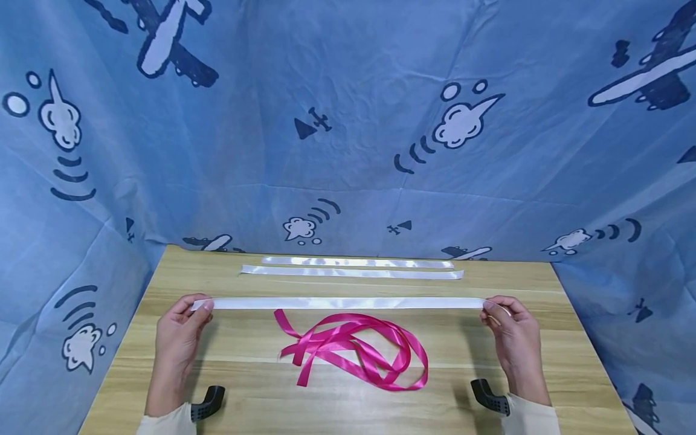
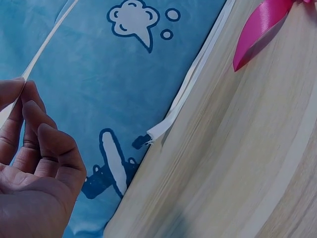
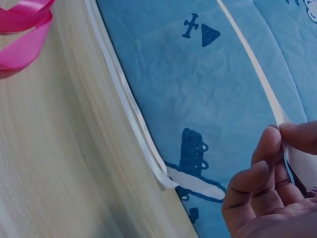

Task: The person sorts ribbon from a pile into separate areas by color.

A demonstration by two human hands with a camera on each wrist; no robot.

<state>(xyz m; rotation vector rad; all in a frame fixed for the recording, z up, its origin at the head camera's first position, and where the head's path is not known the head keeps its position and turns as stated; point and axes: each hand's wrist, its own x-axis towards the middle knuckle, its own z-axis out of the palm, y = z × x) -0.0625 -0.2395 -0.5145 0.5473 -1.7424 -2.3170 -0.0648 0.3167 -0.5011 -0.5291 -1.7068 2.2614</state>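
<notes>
A white satin ribbon [image 1: 348,302] is stretched straight across the head view, raised above the table. My left hand [image 1: 182,326] pinches its left end between thumb and forefinger; a short tip sticks out past the thumb. At the other end, my right hand [image 1: 511,335] pinches the ribbon the same way, with its tail inside the palm side, seen in the right wrist view [image 3: 302,163]. Below the white ribbon lies a loosely looped pink ribbon [image 1: 375,359]. Two more white ribbons [image 1: 353,273] lie side by side along the table's back edge.
The wooden table [image 1: 261,411] backs onto a blue curtain [image 1: 359,121] printed with planes and clouds, which also hangs at both sides. Black curved wrist mounts [image 1: 209,403] stick out inward from both sleeves.
</notes>
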